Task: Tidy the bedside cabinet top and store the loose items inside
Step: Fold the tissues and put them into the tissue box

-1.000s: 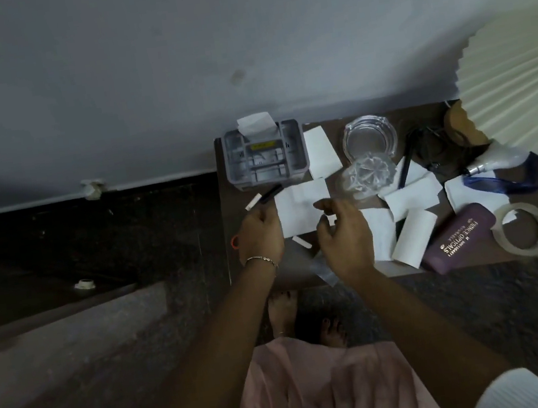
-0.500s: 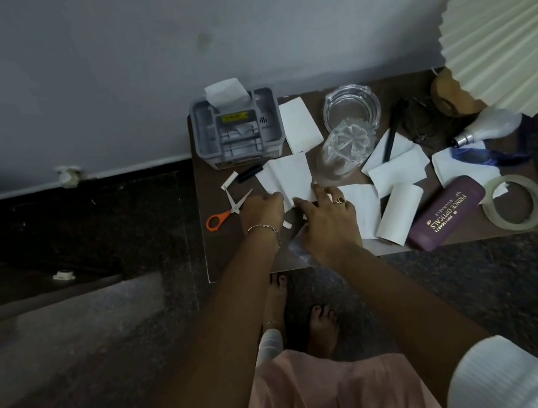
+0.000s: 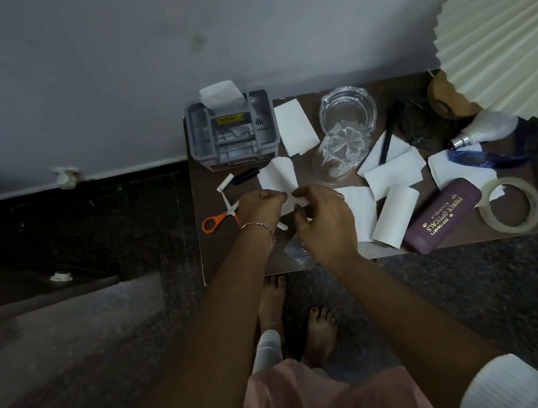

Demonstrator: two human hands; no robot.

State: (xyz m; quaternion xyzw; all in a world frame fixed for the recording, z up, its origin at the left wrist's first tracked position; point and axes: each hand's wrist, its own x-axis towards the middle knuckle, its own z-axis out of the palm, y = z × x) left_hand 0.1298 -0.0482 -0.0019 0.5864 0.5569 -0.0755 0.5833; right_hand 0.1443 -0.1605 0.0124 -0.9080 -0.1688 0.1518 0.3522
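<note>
A grey wall [image 3: 104, 71] fills the upper part, with a black skirting band [image 3: 70, 204] below it and a small white fitting [image 3: 66, 176] at their border. The floor [image 3: 481, 295] is dark and speckled; a small white round object [image 3: 60, 276] lies on it at left. A pleated cream lampshade [image 3: 507, 42] is at upper right. Two bare feet [image 3: 320, 335] stand below, above a pink garment [image 3: 306, 406].
</note>
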